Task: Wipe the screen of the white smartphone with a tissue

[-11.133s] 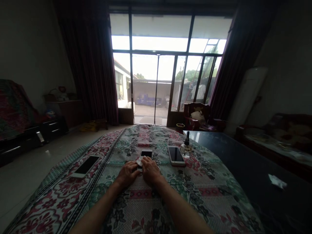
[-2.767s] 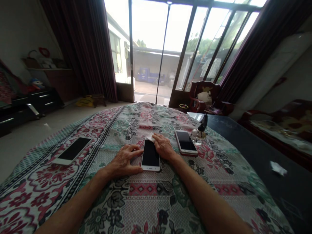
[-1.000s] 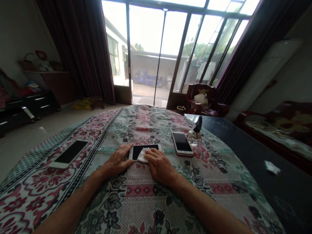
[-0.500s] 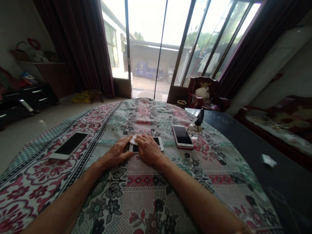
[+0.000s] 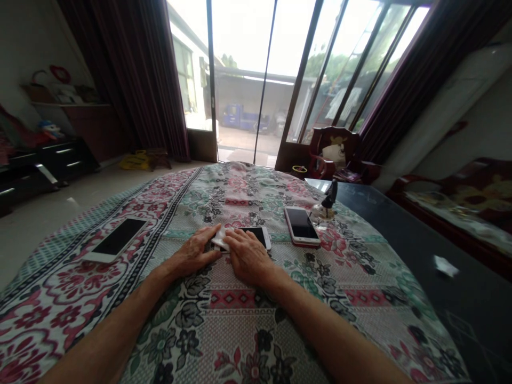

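Note:
A white phone (image 5: pixel 260 234) lies crosswise on the patterned tablecloth (image 5: pixel 240 298), partly covered by my hands. My left hand (image 5: pixel 194 252) holds the phone's left end between thumb and fingers. Under the fingertips of my right hand (image 5: pixel 248 256) is a crumpled white wipe (image 5: pixel 220 239), pressed on the left part of the screen. To the right lies a second white phone (image 5: pixel 301 224), with a clear bottle with a black spray top (image 5: pixel 323 210) beside it. A third white phone (image 5: pixel 117 239) lies at the left, dark screen up.
A dark table (image 5: pixel 416 256) adjoins on the right, bearing a crumpled white piece (image 5: pixel 445 266). Beyond the cloth stand a wooden chair (image 5: pixel 336 143) and glass doors. A yellow bag (image 5: pixel 135 160) lies on the floor at the left.
My right hand has shifted slightly right and nearer to me, and more of the wipe shows. The whole view has moved slightly.

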Action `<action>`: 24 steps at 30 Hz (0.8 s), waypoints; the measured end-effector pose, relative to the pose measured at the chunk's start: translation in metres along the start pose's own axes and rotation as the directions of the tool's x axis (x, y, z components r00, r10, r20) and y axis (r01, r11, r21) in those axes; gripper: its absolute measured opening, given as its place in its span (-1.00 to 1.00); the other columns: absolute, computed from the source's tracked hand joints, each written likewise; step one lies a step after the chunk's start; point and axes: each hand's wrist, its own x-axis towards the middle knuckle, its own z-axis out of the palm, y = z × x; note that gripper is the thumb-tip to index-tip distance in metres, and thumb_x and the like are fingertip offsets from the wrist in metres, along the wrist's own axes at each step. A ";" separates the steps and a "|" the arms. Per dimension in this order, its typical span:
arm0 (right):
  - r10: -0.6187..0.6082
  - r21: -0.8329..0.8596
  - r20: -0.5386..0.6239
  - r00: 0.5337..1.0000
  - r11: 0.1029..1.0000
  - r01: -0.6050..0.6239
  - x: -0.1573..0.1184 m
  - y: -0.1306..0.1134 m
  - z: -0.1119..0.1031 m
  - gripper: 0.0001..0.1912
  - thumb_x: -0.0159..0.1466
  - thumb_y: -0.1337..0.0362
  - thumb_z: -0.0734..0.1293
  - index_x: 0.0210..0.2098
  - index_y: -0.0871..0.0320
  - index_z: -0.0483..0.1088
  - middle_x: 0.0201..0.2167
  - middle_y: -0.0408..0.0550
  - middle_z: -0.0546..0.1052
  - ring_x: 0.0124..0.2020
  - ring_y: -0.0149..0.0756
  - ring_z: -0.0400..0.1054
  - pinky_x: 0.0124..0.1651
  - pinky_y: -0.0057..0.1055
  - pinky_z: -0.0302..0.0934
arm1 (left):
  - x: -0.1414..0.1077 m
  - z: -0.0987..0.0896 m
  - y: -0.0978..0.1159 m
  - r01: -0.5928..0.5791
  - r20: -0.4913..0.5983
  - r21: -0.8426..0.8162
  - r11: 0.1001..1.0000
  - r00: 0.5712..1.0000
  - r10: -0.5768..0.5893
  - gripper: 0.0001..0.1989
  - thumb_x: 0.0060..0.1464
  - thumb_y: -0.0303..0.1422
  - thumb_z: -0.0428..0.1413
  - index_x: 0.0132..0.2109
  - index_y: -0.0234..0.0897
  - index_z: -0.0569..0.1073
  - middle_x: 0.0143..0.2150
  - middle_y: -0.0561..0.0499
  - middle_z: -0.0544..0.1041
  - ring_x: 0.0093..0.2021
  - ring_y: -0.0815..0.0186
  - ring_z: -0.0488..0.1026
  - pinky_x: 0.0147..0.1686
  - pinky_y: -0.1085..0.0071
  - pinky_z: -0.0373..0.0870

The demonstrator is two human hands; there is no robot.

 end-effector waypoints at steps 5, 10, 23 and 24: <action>0.035 -0.006 0.019 0.999 0.999 -0.035 0.026 0.006 0.006 -0.64 0.30 0.39 0.15 0.06 0.10 0.35 0.14 -0.04 0.40 0.14 -0.20 0.23 0.21 -0.20 0.06 | 0.001 -0.001 0.000 0.046 0.014 -0.027 0.999 0.999 -0.046 -0.23 0.05 -0.18 0.10 0.35 -0.27 0.06 0.35 -0.20 0.18 0.33 0.04 0.11 0.28 0.05 0.06; -0.013 -0.005 0.015 1.000 1.000 0.013 0.020 0.002 0.004 -0.65 0.31 0.38 0.15 0.06 0.10 0.34 0.18 -0.05 0.36 0.18 -0.21 0.19 0.21 -0.20 0.04 | 0.000 -0.001 -0.001 0.041 0.012 -0.029 0.999 0.999 -0.041 -0.23 0.06 -0.17 0.10 0.35 -0.35 0.07 0.34 -0.25 0.17 0.34 0.06 0.10 0.28 0.08 0.06; 0.028 0.012 0.014 0.999 1.000 -0.028 -0.016 0.015 -0.016 -0.65 0.33 0.36 0.13 0.07 0.09 0.35 0.20 -0.08 0.35 0.21 -0.20 0.16 0.22 -0.20 0.04 | 0.000 -0.003 0.002 -0.005 0.009 -0.020 1.000 1.000 0.005 -0.36 0.08 -0.21 0.12 0.29 -0.24 0.22 0.29 -0.14 0.29 0.29 0.04 0.18 0.27 0.08 0.12; 0.048 -0.001 0.009 0.999 0.999 -0.048 -0.013 0.019 -0.016 -0.64 0.33 0.37 0.13 0.07 0.09 0.35 0.19 -0.07 0.36 0.21 -0.19 0.17 0.22 -0.20 0.04 | 0.000 -0.003 0.002 0.013 0.012 -0.025 1.000 1.000 -0.012 -0.33 0.08 -0.21 0.13 0.31 -0.25 0.19 0.30 -0.15 0.27 0.30 0.04 0.17 0.27 0.07 0.11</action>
